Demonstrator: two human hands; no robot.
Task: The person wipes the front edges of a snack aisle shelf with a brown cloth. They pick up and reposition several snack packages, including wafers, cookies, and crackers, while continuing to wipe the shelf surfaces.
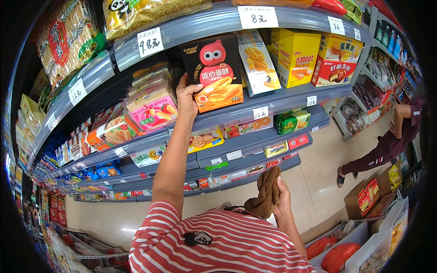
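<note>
My left hand [187, 97] grips the lower left side of a black and orange egg-pastry box [216, 76], its thumb across the front. The box tilts back on the grey shelf [232, 109], its top close under the shelf above. In my right hand [282, 198] is a bunched brown cloth [265, 192], held low in front of my striped shirt. Just right of the box leans a white pastry-roll box [258, 63]. Packs of wafers [155, 112] stand left of my left hand.
Yellow wafer boxes [297, 58] and stacked pie boxes [336, 61] stand farther right. Handwritten price tags [258, 17] line the shelf edges. Another person [392, 143] stands in the aisle at right, near an open carton [355, 201]. Plastic bins [368, 242] with bagged goods stand behind me.
</note>
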